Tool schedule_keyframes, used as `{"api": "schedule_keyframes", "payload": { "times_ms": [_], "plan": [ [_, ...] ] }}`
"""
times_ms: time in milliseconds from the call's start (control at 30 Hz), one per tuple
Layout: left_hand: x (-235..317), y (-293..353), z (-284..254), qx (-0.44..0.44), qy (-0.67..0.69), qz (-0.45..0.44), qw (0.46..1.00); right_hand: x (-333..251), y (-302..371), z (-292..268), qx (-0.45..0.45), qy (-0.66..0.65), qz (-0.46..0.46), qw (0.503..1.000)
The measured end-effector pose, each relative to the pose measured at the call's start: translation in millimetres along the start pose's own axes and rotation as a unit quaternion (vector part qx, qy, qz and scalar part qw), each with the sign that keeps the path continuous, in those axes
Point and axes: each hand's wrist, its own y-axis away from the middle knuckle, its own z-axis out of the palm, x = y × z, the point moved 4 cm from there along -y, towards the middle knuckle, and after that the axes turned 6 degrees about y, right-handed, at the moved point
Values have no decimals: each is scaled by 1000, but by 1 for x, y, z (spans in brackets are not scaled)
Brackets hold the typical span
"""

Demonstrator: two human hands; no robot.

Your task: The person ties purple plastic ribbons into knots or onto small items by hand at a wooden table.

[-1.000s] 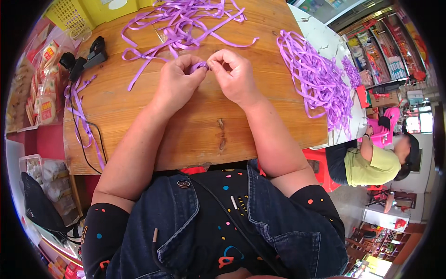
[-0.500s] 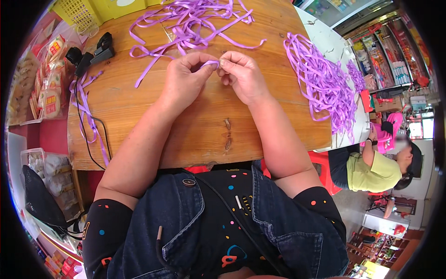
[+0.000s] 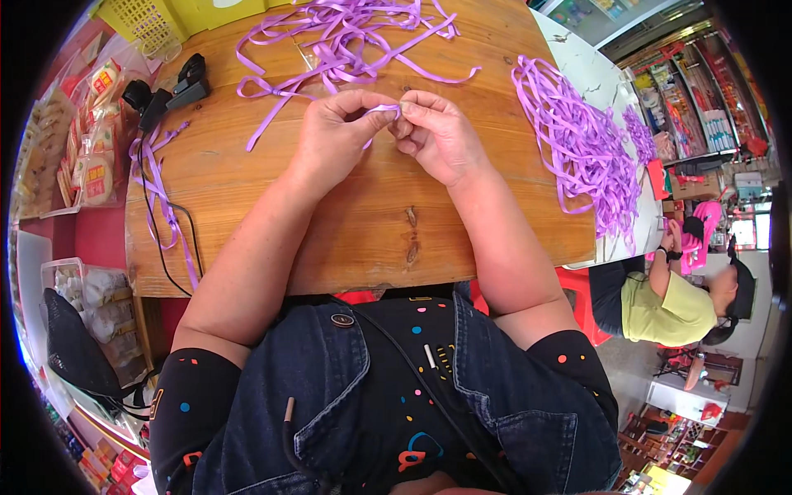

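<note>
Between my two hands, above the wooden table [image 3: 346, 247], is a short purple ribbon [image 3: 383, 108]. My left hand [image 3: 334, 136] is closed, pinching the ribbon between thumb and forefinger. Close against it, my right hand [image 3: 441, 136] pinches the ribbon's other end at the fingertips. Part of the ribbon is hidden by my fingers. Just beyond my hands lies a loose tangle of purple ribbons [image 3: 351, 51]. A denser heap of purple ribbons [image 3: 586, 165] covers the table's right side.
A yellow basket [image 3: 169, 23] stands at the far left, with a black strapped device [image 3: 153, 106] and its cable nearby. More ribbon [image 3: 153, 190] hangs along the left edge. Bagged goods [image 3: 95, 165] line the left. At right sits another person [image 3: 668, 305] in a yellow-green shirt.
Both hands stay together in the pinch; a bit of ribbon now shows below my left fingers. The whole view has shifted slightly.
</note>
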Motion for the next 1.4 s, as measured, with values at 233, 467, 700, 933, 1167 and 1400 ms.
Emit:
{"api": "schedule_keyframes", "payload": {
  "times_ms": [233, 467, 700, 933, 1167, 1400],
  "plan": [
    [4, 1, 3, -8, 40, 1, 999, -1, 2, 0, 6, 4, -10, 1000],
    [1, 1, 3, -1, 61, 11, 998, 3, 2, 2, 17, -13, 9, 1000],
    [-2, 0, 0, 10, 93, -6, 996, -3, 1, 3, 72, 82, -68, 992],
    [-2, 0, 0, 22, 82, -20, 996, -9, 5, 8, 100, 263, -190, 941],
    [-4, 0, 2, -4, 122, -58, 991, -10, 5, 8, 98, 275, -200, 935],
    [-3, 0, 0, 14, 127, -51, 991, -24, 15, 22, 174, 491, -347, 780]
  ]
}}
